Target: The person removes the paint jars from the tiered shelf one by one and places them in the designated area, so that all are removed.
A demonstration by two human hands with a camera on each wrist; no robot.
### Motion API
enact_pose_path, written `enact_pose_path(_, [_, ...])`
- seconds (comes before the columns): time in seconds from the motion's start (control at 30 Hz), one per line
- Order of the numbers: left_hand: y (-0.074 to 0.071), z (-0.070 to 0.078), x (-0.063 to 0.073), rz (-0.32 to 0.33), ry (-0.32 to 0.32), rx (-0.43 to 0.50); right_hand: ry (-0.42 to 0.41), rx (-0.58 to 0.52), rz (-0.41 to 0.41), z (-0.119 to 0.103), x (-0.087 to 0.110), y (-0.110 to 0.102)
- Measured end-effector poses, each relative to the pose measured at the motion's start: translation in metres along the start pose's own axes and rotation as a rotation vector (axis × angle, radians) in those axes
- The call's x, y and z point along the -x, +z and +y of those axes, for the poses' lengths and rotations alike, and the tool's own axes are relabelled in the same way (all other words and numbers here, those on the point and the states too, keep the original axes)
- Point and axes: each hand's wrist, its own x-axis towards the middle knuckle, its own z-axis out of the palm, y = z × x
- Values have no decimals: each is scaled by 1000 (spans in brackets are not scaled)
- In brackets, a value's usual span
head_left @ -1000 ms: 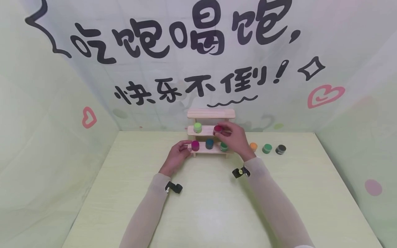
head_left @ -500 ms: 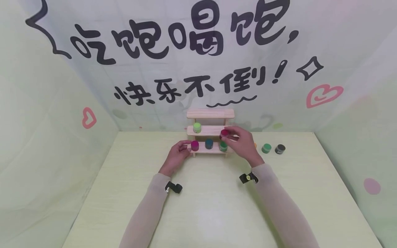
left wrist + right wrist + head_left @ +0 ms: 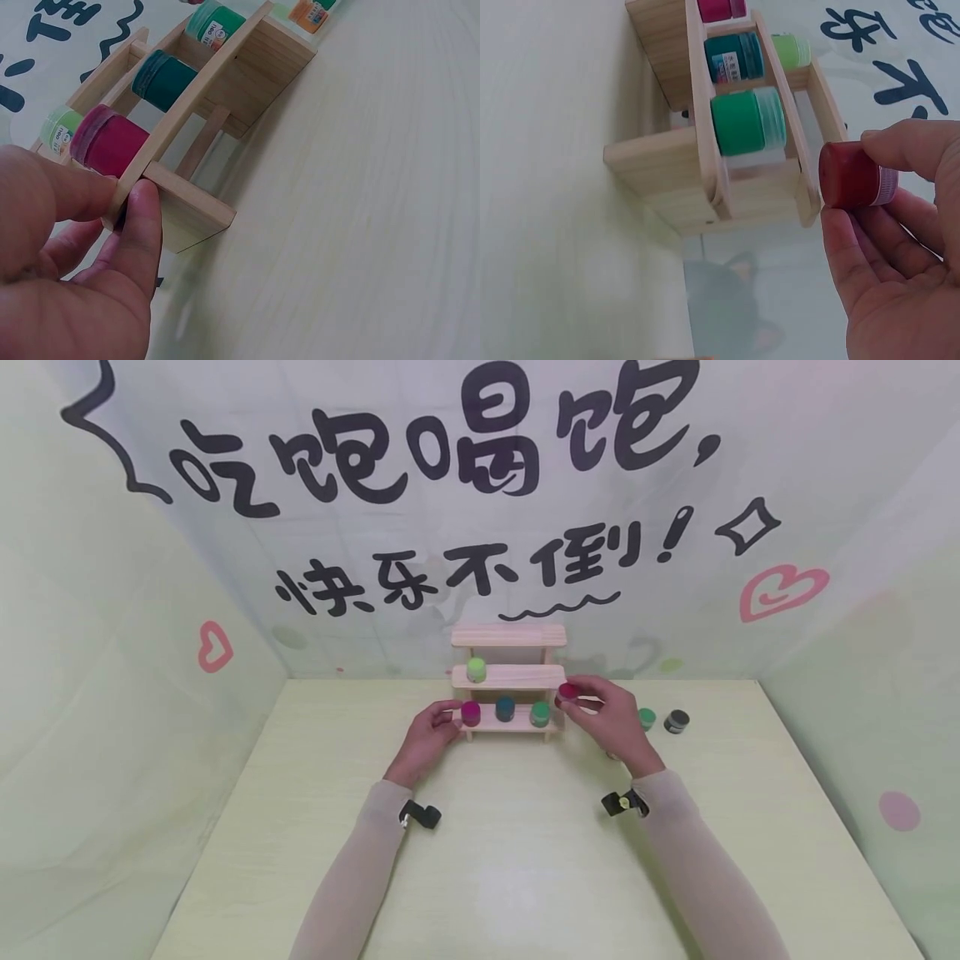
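Note:
A small three-step wooden rack [image 3: 508, 635] stands at the back of the table. My left hand [image 3: 424, 745] pinches the left end of its lowest step between thumb and fingers. On that step sit a magenta paint jar [image 3: 111, 141], a teal jar [image 3: 505, 709] and a green jar [image 3: 746, 121]. A light green jar [image 3: 476, 670] stands at the left of the middle step. Just off the rack's right side, my right hand [image 3: 617, 727] holds a red paint jar [image 3: 849, 175] between thumb and fingertips, apart from the steps.
To the right of the rack, another green jar [image 3: 647, 719] and a black jar [image 3: 677, 721] stand on the table [image 3: 510, 860]. An orange jar [image 3: 307, 15] shows in the left wrist view. A printed cloth backdrop [image 3: 375, 543] rises right behind the rack.
My right hand has carried the red jar off the middle step, rightward and toward me, past the rack's end. My left hand has stayed on the lowest step.

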Motion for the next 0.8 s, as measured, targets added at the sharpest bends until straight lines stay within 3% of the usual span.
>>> enact_pose_path(0.3, [0, 1, 0, 0, 4, -9, 95, 16, 12, 19, 13, -21])
enact_pose_path(0.6, [0, 0, 0, -3, 0, 4, 39, 76, 36, 35, 26, -39])
enact_pose_path(0.8, [0, 0, 0, -1, 5, -1, 48, 104, 42, 43, 34, -47])
